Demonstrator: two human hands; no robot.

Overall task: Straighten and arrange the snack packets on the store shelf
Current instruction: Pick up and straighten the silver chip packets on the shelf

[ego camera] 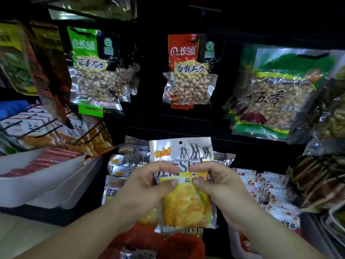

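A silver and yellow snack packet (186,202) stands upright in the middle, held in front of the shelf. My left hand (147,182) grips its left edge, thumb on the front. My right hand (218,182) grips its right edge the same way. Behind and to the left of it lies a stack of matching silver packets (123,165), some tilted. More of the same print shows under the held packet at the bottom.
Peanut packets hang above: green-labelled (89,71), red-labelled (186,71), and a large green one (280,94). White trays (43,182) with red packs sit at left. Small red-and-white packets (268,191) lie at right. A red basket (164,243) is below.
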